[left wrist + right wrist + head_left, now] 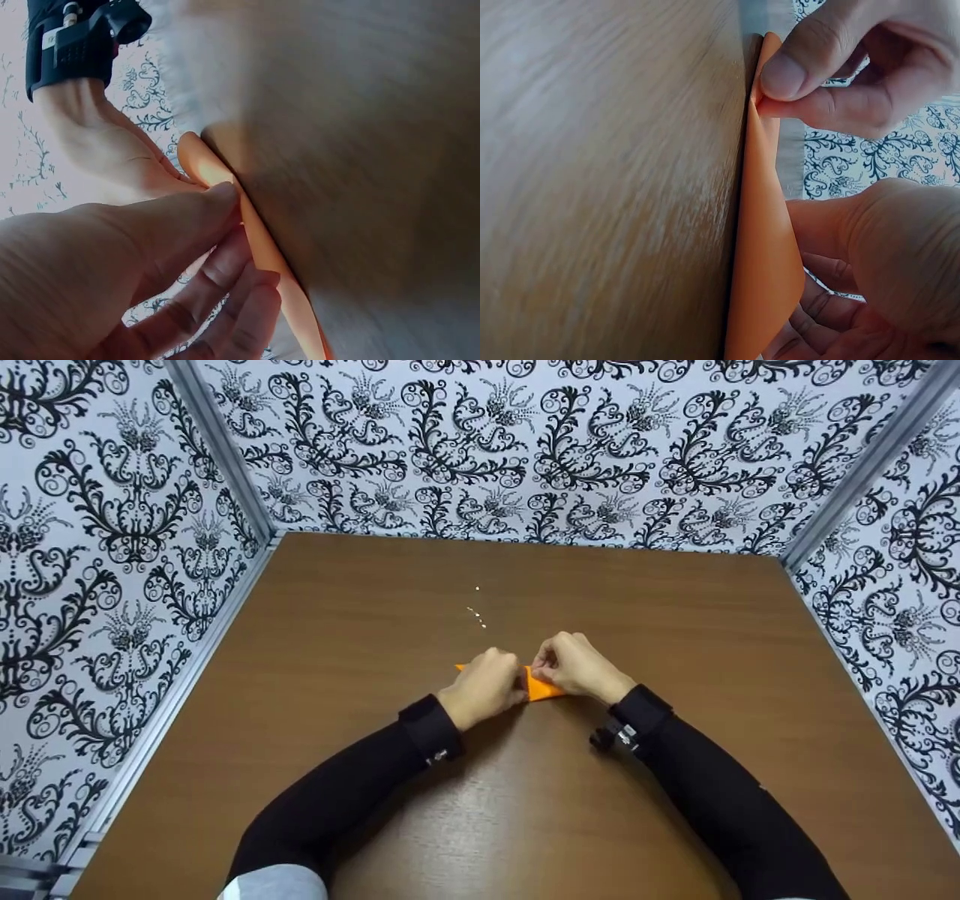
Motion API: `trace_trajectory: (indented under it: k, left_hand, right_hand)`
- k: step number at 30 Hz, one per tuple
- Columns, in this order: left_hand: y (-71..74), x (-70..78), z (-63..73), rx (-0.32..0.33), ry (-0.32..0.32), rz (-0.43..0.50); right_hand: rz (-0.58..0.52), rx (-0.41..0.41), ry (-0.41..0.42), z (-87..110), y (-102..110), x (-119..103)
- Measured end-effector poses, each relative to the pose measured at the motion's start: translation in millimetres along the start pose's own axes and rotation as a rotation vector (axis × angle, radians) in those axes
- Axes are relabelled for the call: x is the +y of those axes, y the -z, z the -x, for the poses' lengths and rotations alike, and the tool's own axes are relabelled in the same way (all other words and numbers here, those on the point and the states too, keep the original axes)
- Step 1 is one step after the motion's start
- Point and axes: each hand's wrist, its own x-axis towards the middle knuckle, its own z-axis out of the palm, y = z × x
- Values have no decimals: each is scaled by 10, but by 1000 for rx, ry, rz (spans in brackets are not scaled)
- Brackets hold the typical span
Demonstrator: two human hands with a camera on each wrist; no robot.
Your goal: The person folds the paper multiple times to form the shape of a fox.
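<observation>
An orange sheet of paper (541, 687), bent along its length, lies low at the tabletop between both hands. My left hand (486, 686) pinches its left part between thumb and forefinger; a pointed corner shows beyond the knuckles. In the left wrist view the other left fingers curl beside the paper (262, 244). My right hand (583, 666) grips the right part from the far side. The right wrist view shows the paper (761, 240) bulging toward the right thumb, its fingers partly hidden behind the sheet.
Small white specks (478, 616) lie on the brown wooden table (360, 607) beyond the hands. Patterned black-and-white walls (487, 450) enclose the back and sides. A small black camera (602, 739) juts from the right wristband.
</observation>
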Motion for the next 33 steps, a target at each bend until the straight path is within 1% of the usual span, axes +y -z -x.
trace_trajectory:
  k: [4, 7, 11, 16, 19, 27, 33]
  left_hand:
    - [21, -6, -73, -11, 70, 71]
    - [40, 1, -112, -9, 99, 95]
    - [59, 20, -135, -16, 120, 102]
    - [67, 36, -153, -59, 175, 91]
    - [65, 30, -161, -71, 195, 83]
    - [79, 0, -140, -106, 200, 101]
    - [107, -23, -118, -98, 195, 116]
  right_hand:
    - [-7, -8, -8, -5, 1, 8]
    - [-8, -8, -10, -3, 4, 10]
    - [-8, -7, -6, -4, -1, 12]
    - [-1, -11, -13, 1, 0, 2]
    - [1, -16, -26, 6, 2, -5]
    - [-6, -17, -44, 18, -25, 5]
    - [-4, -14, -47, 8, -21, 1]
